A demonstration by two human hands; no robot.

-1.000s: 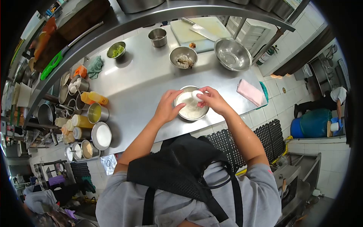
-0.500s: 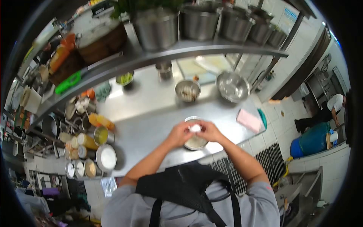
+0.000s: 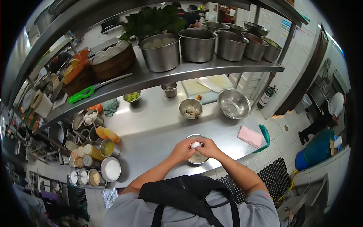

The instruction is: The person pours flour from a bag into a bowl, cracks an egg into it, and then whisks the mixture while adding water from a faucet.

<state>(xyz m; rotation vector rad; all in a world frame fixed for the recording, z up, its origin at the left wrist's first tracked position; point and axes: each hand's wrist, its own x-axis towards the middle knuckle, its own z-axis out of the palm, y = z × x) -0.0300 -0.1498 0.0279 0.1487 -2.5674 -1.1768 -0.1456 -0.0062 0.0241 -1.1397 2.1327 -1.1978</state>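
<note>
Between my fingertips is a white egg (image 3: 196,145), gripped from both sides. My left hand (image 3: 183,150) closes on its left side, and my right hand (image 3: 209,148) closes on its right. Directly beneath them a steel bowl (image 3: 197,164) stands near the counter's front edge, with something pale in it. My hands hide part of that bowl, and I cannot make out whether the shell is cracked. Farther back sits another steel bowl (image 3: 181,113) with whitish and brownish pieces inside.
A large steel bowl (image 3: 233,104), a cutting board with a knife (image 3: 209,84) and a pink cloth (image 3: 250,137) lie to the right. Squeeze bottles (image 3: 92,152) and a pot of white contents (image 3: 111,168) crowd the left. A shelf (image 3: 170,77) with pots overhangs the back.
The camera view has tilted upward, so the counter and shelf appear lower and sharper. Both hands stay together on the egg above the bowl.
</note>
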